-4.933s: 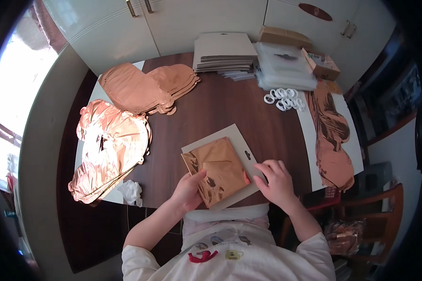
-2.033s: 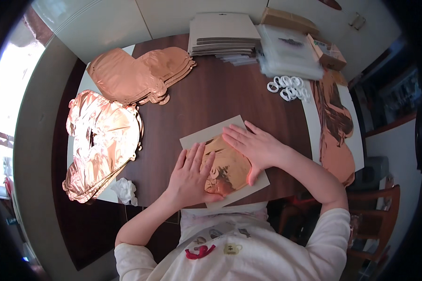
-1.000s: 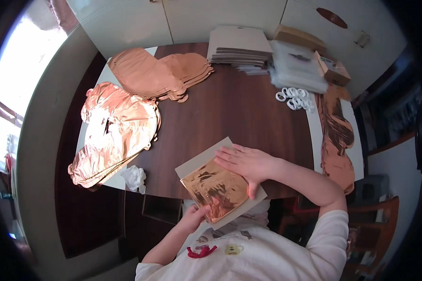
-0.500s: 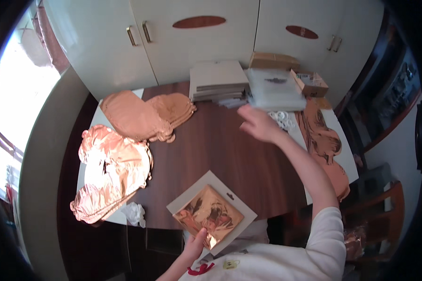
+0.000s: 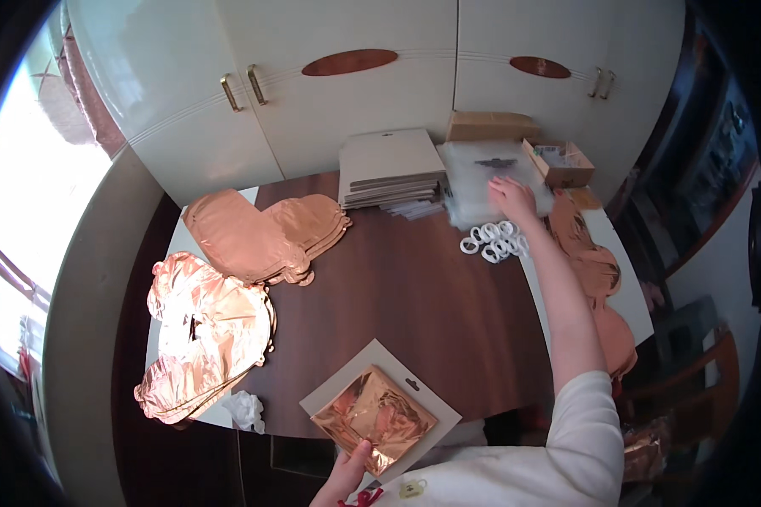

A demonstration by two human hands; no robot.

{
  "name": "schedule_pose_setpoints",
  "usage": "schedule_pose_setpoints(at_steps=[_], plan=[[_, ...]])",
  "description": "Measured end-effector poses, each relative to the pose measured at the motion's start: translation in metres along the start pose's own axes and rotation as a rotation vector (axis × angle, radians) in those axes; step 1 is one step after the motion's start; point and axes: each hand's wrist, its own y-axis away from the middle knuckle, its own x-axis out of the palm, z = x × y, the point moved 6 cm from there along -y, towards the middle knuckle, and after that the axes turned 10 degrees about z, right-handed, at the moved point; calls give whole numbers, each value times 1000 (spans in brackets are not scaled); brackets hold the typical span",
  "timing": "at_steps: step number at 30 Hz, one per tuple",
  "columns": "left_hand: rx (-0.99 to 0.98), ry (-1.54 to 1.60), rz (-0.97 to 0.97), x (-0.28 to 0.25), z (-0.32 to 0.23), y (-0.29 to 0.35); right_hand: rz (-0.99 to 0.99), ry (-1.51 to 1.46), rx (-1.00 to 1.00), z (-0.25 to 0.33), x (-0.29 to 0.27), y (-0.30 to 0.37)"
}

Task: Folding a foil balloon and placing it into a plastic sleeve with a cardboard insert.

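Note:
My left hand [image 5: 347,475] is closed on a grey backing card [image 5: 429,428] with a hang slot, at the table's near edge. A folded rose-gold foil balloon [image 5: 372,418] lies flat on the card, with my left thumb pressing on it. My right hand [image 5: 513,201] reaches to the far right, over a stack of clear plastic bags [image 5: 473,182]. Its fingers are stretched out and rest on the upper bag, slightly apart. Just nearer than the bags lies a cluster of white ribbon rolls [image 5: 492,242].
Flat foil balloons [image 5: 237,228] are piled at the left, beside shiny crumpled ones [image 5: 211,313]. More foil shapes [image 5: 588,262] line the right edge. Stacked grey cards [image 5: 389,165] and a small open box [image 5: 558,165] stand at the back. A white crumpled wad [image 5: 243,410] lies front left.
My right hand has moved right and away from me, onto the plastic bags. My left hand still holds the card and folded balloon. The view has tilted slightly upward.

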Motion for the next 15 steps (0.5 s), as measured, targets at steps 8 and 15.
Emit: schedule_pose_setpoints(at_steps=[8, 15], plan=[[91, 22, 34, 1, 7, -4, -476, -396, -103, 18, -63, 18], [187, 59, 85, -7, 10, -4, 36, -185, -440, 202, -34, 138]])
